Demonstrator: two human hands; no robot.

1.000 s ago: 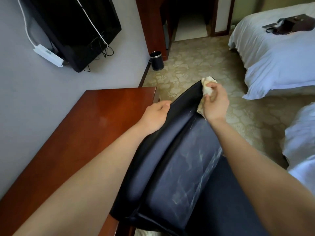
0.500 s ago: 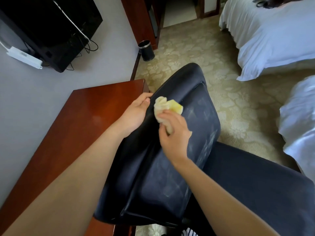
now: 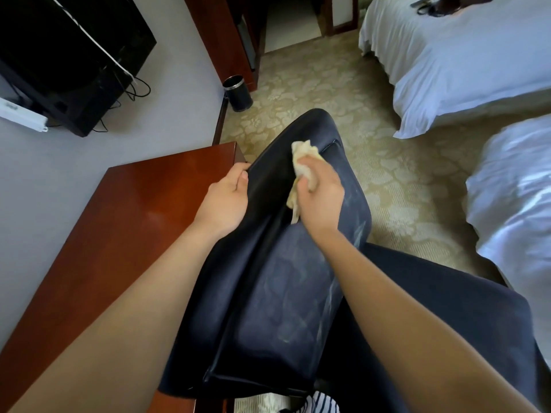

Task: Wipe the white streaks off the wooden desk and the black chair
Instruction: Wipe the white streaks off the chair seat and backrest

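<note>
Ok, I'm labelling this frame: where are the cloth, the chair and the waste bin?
cloth point(image 3: 304, 156): head view, bunched top end.
chair point(image 3: 283, 293): head view, streaked back panel.
waste bin point(image 3: 240, 98): head view, side wall.

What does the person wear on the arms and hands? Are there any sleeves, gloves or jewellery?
Nothing worn is visible. The left hand and the right hand show no gloves, rings or watch. Both forearms are bare as far as the picture's edge, with no sleeve in view.

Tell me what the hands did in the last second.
The right hand, still gripping the yellow cloth, slid from the top edge of the black chair down onto its backrest, nearer the left hand. That hand kept holding the chair's side; white streaks remain.
</note>
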